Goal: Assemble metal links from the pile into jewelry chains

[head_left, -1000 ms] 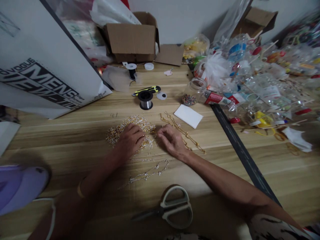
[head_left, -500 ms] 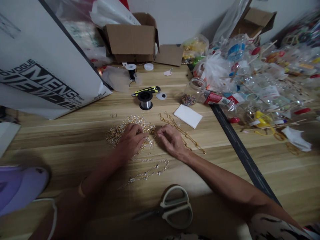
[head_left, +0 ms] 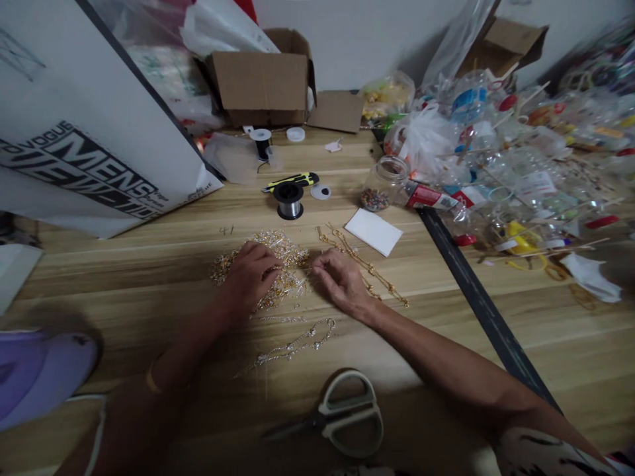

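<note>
Here, my left hand (head_left: pixel 251 271) curls loosely over the metallic heap (head_left: pixel 280 244) mid-table, my right hand (head_left: pixel 342 277) half-closed just right of it (what either grips, I can't tell).

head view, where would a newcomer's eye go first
Likely the glittering gold and silver pile near the picture's middle, with the left hand over it and the right hand at its right edge. Next, the big white box with bold black lettering at upper left, and the jumble of clear plastic containers at upper right.
</note>
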The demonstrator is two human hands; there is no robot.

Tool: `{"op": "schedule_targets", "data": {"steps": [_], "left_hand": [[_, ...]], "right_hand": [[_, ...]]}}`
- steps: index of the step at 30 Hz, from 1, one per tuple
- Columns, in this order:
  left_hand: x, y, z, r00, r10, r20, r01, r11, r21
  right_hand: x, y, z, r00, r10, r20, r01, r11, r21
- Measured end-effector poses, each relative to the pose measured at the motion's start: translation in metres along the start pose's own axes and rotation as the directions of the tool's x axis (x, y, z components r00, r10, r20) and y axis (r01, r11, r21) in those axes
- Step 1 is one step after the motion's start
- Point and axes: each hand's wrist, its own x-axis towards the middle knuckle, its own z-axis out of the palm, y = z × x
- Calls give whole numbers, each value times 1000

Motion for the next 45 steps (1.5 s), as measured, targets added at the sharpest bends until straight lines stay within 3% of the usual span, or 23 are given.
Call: {"op": "schedule_targets", "data": {"steps": [5,14,22,26,32,45], "left_hand": [[0,-7,-2,999,1,53,-1,1000,-4],[0,6,-1,995,-17,98,12,999,43],[3,6,-12,981,-167,94,173,983,-59],[4,3,-21,973,-148,175,171,976,-131],[2,-2,-17,951,-52,306,75,995,-62],[2,7,-4,988,1,155,23,988,-152]], "right_hand": [[0,-1,0,1000,9,8,-9,1000,2],[1,-2,0,1000,1,12,-1,1000,0],[0,0,0,1000,7,21,-7,1000,-5],[-1,1,1,1000,7,23,-7,1000,-2],[-1,2,1,1000,9,26,-8,1000,-2],[-1,3,2,999,7,32,-7,1000,-10]]}}
